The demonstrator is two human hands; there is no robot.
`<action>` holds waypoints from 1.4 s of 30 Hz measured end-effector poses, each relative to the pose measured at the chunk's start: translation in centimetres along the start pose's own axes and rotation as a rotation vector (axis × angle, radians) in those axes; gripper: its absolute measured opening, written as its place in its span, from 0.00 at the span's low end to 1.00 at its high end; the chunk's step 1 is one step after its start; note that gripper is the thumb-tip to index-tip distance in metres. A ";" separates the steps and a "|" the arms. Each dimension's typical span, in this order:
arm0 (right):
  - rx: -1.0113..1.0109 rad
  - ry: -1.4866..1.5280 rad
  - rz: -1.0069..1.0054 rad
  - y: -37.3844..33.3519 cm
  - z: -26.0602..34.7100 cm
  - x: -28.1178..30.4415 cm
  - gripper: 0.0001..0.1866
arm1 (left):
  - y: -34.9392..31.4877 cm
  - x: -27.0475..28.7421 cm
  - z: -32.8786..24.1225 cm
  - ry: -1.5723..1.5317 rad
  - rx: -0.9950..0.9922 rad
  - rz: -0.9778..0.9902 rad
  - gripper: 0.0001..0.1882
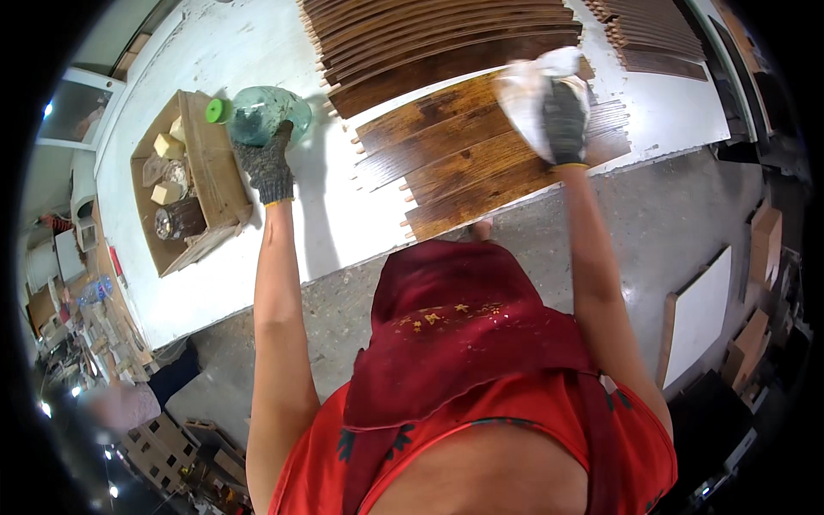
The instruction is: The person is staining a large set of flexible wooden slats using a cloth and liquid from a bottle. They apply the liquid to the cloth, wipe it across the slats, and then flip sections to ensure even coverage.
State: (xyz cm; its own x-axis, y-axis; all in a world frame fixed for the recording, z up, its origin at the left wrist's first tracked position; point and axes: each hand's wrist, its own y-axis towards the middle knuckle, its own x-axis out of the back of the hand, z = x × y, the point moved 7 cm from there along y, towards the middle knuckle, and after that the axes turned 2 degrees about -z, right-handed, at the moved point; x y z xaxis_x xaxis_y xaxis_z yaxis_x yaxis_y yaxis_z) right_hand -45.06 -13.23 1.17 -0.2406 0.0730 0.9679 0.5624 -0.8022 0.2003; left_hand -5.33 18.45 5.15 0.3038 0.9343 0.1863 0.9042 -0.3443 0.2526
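My left hand (268, 163), in a dark knitted glove, grips a clear greenish plastic bottle (268, 113). The bottle lies sideways in the hand, its green cap toward the left. In a similar glove, my right hand (564, 127) holds a crumpled white cloth (524, 99) against several glossy brown wooden boards (468, 142). Hand and cloth are smeared by motion. These boards lie side by side on the white table (335, 232), their ends jointed and staggered.
Left of the bottle stands a cardboard box (221, 167) with pale yellow blocks and a brown jar. Dark boards (446, 39) are stacked at the table's far side, with another stack (661, 43) at far right. A white panel (699, 318) leans by the floor at right; another person (137, 403) is at lower left.
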 end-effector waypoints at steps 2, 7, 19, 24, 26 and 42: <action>0.405 0.141 -0.275 -1.4 9.5 -0.6 0.15 | 0.6 -1.5 0.8 0.066 -0.039 -0.033 0.46; 0.577 0.984 -0.045 -5.7 21.2 -1.2 0.33 | 0.6 -1.2 2.2 -0.013 -0.027 -0.085 0.45; 0.330 -0.163 -0.304 -1.0 11.4 -6.1 0.19 | -0.5 -2.4 3.6 0.000 0.069 -0.095 0.43; 0.171 0.686 -0.007 0.3 8.4 -2.9 0.14 | -1.3 -2.5 1.6 -0.029 0.087 -0.037 0.44; 0.032 -0.228 0.162 2.7 3.8 -1.3 0.12 | -3.9 -2.9 -0.6 0.001 0.096 -0.029 0.45; 0.684 0.363 -0.184 -4.1 24.0 -2.0 0.16 | -15.1 -8.1 0.9 0.749 -0.580 0.487 0.25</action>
State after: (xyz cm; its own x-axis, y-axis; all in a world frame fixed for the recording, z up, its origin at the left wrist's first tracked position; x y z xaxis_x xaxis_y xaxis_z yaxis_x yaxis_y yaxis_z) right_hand -27.94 4.11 2.07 -0.5539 -0.1231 0.8234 0.8209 -0.2459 0.5155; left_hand -21.15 16.13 -0.98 0.1539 0.4577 0.8757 0.3942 -0.8411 0.3703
